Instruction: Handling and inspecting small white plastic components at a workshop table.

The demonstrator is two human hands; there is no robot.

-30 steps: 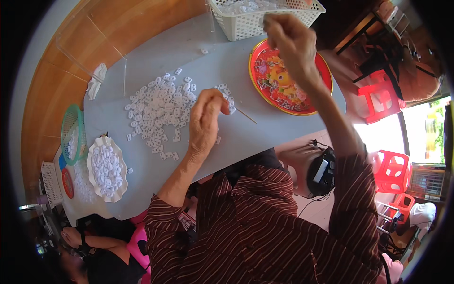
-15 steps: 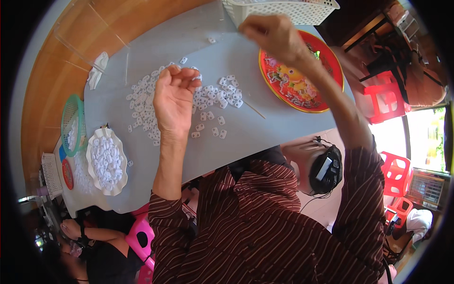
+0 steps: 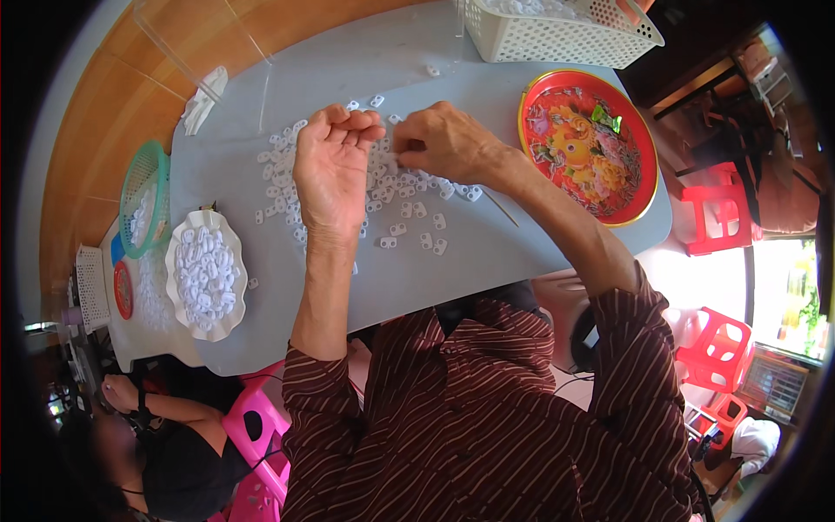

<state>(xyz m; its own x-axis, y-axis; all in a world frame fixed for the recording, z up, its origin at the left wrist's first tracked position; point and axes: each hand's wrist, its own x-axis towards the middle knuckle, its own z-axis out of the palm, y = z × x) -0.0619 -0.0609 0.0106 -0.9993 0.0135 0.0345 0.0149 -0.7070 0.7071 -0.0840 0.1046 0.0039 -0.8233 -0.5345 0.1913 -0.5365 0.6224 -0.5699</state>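
My left hand (image 3: 335, 178) is raised palm up over the table, its fingers curled in toward the thumb. Whatever it may hold is hidden by the fingers. To its right, my right hand (image 3: 452, 143) reaches palm down over a spread of small white plastic pieces with two holes (image 3: 419, 210). Its thumb and forefinger are bent with a gap between them, slightly blurred, and no piece shows clearly in them. More of the white pieces (image 3: 277, 178) lie left of my left hand, partly covered by it. A thin wooden stick (image 3: 503, 210) lies just below my right wrist.
A red floral tray (image 3: 648, 165) with small metal bits stands at the right, a white perforated basket (image 3: 557, 43) of white pieces behind it. At left are a scalloped white dish (image 3: 237, 304) and a green basket (image 3: 143, 161). Another person (image 3: 183, 426) sits lower left.
My right hand has come from beside the white basket down and left to the pieces near my left hand. The white piece seen at my left fingertips no longer shows. The view has shifted.
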